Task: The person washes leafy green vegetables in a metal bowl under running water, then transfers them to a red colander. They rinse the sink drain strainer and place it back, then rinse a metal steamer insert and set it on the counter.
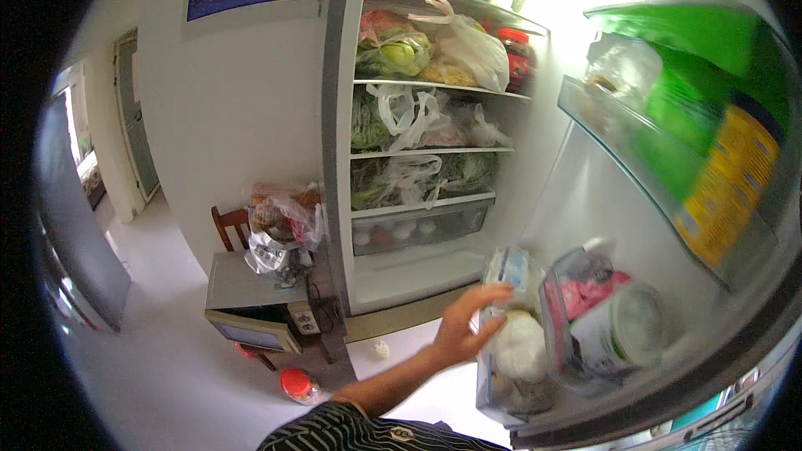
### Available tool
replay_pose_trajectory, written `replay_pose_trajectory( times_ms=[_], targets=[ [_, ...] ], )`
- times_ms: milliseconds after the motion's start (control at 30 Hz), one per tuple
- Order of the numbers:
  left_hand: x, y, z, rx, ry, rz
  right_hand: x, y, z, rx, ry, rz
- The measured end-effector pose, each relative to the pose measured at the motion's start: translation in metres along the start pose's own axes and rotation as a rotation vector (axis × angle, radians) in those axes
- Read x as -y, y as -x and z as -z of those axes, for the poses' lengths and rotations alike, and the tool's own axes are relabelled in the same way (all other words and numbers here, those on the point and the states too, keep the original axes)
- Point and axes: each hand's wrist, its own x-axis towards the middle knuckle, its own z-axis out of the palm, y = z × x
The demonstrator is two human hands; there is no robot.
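Note:
My left hand [464, 326] reaches from the lower left to the lower bin of the open refrigerator door. Its fingers and thumb are spread apart, and nothing shows held between them. The fingertips are next to a clear plastic package with white and blue on it [511, 271]. Just right of the thumb is a round white bundle [521, 346] in the same door bin [494, 411]. Whether the fingers touch either one I cannot tell. My right hand is out of view.
Beside that bin, another holds a pink bag [589, 291] and a white tub [616, 330]. Green packaging [681, 108] and a yellow package [731, 188] fill the upper door shelf. Bagged vegetables [393, 52] sit on the refrigerator shelves. A red-lidded jar [298, 384] stands on the floor.

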Motion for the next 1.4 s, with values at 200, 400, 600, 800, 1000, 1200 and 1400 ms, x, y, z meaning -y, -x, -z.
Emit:
replay_pose_trajectory(
  times_ms=[200,400,600,800,1000,1200,1400],
  targets=[
    [-0.108,0.062,0.035,0.067,-0.112,-0.214,-0.067,0.044,-0.027,-0.075,-0.033,-0.048],
    [-0.095,0.093,0.041,0.044,-0.398,0.115,-0.167,0.047,0.021,-0.194,-0.129,-0.06],
    [-0.05,0.06,0.02,-0.705,-0.547,0.09,-0.14,0.056,0.098,-0.314,-0.428,-0.085],
    [0.037,0.035,-0.168,-0.041,-0.189,0.032,-0.163,0.048,0.211,-0.551,-0.34,-0.043],
    [0.211,0.049,-0.373,0.813,-0.403,0.496,-0.144,0.016,0.358,-0.753,-0.58,-0.256],
    [0.319,0.046,-0.485,1.97,-0.358,0.643,-0.101,-0.046,0.475,-0.873,-0.768,-0.244],
    [0.407,-0.027,-0.689,2.068,-0.528,0.15,-0.12,-0.092,0.527,-1.086,-0.805,-0.288]
  ],
)
